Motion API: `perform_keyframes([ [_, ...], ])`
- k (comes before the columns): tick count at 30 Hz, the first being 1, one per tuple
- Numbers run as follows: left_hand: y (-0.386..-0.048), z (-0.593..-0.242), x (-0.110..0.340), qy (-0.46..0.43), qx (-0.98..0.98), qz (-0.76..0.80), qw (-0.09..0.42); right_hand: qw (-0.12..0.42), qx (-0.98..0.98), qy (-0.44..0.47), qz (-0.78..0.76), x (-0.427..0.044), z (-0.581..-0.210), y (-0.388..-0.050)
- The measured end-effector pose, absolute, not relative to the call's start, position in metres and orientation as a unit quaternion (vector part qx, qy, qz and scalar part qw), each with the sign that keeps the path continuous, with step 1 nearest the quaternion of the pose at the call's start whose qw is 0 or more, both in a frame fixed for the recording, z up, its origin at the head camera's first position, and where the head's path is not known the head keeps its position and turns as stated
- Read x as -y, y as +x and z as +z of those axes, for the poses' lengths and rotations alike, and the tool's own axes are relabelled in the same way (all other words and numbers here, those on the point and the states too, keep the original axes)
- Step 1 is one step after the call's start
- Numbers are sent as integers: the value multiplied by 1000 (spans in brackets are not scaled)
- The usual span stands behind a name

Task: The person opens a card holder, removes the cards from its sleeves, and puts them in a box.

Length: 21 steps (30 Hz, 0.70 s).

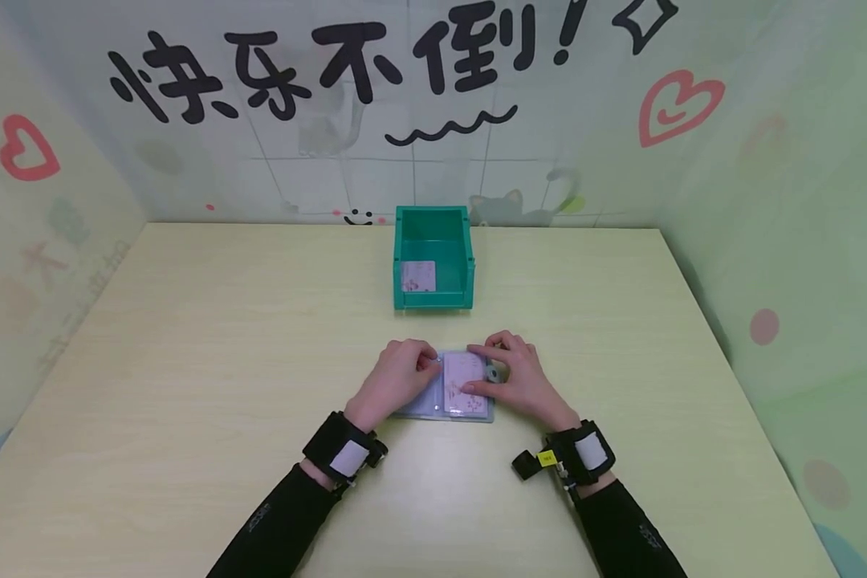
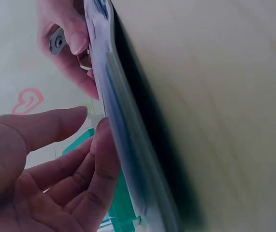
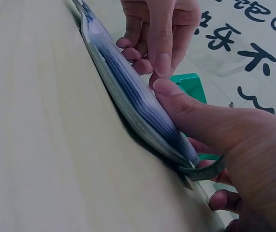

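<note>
An opened card album [image 1: 421, 407] with clear sleeves and a grey-blue cover lies on the table. A pink-purple printed card [image 1: 466, 385] shows on its right-hand page. My left hand [image 1: 403, 373] is at the album's middle, fingertips touching the page by the card's left edge; in the left wrist view its thumb stands apart from its fingers. My right hand [image 1: 516, 377] rests thumb and forefinger, spread apart, on the card's page. Beside that hand's fingers sticks out the album's strap [image 3: 208, 170] with a metal snap [image 2: 58, 42]. The layered pages [image 3: 133, 82] show edge-on in the right wrist view.
Behind the album stands a green bin [image 1: 433, 301] with another pink-purple card [image 1: 418, 276] inside. The pale wooden table [image 1: 224, 337] meets printed wall sheets at the back and both sides.
</note>
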State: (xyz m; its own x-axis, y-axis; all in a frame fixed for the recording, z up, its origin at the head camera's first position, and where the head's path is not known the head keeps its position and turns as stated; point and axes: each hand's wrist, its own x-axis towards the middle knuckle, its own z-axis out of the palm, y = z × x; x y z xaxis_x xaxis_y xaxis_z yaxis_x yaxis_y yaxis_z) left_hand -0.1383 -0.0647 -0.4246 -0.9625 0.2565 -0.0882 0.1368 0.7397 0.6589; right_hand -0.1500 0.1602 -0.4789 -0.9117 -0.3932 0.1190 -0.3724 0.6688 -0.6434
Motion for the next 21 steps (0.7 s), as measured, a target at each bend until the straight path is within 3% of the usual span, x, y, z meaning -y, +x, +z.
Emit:
perform_keyframes([
  [21, -145, -433, 60, 56, -906, 398, 131, 4, -916, -203, -347, -157, -480, -150],
])
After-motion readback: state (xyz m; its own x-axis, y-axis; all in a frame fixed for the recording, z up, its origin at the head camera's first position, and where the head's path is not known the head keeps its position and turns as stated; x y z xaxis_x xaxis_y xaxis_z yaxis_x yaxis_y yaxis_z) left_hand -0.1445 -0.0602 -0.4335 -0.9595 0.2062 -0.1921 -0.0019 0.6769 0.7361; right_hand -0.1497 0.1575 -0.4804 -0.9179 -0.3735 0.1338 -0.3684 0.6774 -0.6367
